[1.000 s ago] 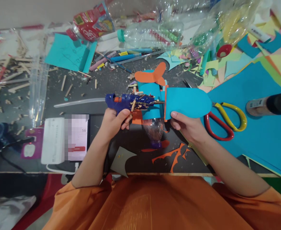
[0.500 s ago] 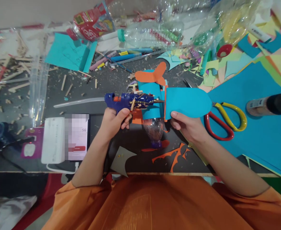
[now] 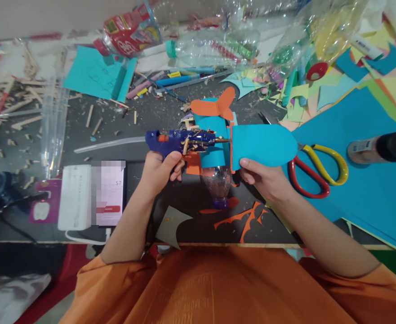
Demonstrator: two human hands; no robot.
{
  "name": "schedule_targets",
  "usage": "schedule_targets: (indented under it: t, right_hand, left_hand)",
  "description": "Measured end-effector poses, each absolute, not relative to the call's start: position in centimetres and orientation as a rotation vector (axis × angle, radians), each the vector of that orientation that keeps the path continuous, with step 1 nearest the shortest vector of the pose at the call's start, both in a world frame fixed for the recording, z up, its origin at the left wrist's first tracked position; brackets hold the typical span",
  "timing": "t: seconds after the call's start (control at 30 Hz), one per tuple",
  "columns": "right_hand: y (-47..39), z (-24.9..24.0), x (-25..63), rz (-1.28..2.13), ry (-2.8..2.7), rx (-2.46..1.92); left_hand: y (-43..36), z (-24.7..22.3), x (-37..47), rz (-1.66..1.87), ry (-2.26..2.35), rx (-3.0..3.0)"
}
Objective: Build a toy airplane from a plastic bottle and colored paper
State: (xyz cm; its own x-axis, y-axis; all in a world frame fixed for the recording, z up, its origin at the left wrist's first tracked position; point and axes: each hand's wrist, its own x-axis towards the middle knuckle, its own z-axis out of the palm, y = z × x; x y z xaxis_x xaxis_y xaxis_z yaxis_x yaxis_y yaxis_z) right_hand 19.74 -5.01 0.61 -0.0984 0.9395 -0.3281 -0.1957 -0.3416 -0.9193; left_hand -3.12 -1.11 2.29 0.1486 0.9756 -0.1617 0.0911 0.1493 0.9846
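Note:
My left hand [image 3: 164,168] is wrapped round the handle of a dark blue glue gun [image 3: 180,142], a clear glue stick trailing from its back. The gun's metal tip points right, at the orange-edged left side of a blue rounded paper piece [image 3: 265,145]. My right hand [image 3: 260,175] pinches that paper along its lower edge. Behind the gun lies a clear bottle [image 3: 216,180] wrapped in blue paper, its purple cap toward me. Orange paper lobes [image 3: 214,107] stand at the bottle's far end. Whether the tip touches the edge, I cannot tell.
Red-and-yellow scissors [image 3: 319,173] and a black-capped bottle [image 3: 380,147] lie on blue sheets at right. A phone [image 3: 112,193] and white power bank [image 3: 74,198] are at left. Orange scraps [image 3: 248,220] lie near the front edge; plastic bottles [image 3: 214,47] line the back.
The glue gun and my left hand have shifted slightly left. The paper's orange edge has also moved a little left, while the bottle stays in place.

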Motion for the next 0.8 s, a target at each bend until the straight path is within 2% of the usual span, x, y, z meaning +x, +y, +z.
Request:
schedule_targets:
  t: [0.8]
  right_hand:
    - [-4.92,0.91,19.64,1.613,-0.907,-1.254]
  left_hand:
    - [-1.02,2.14,-3.35,0.987,1.163,1.229]
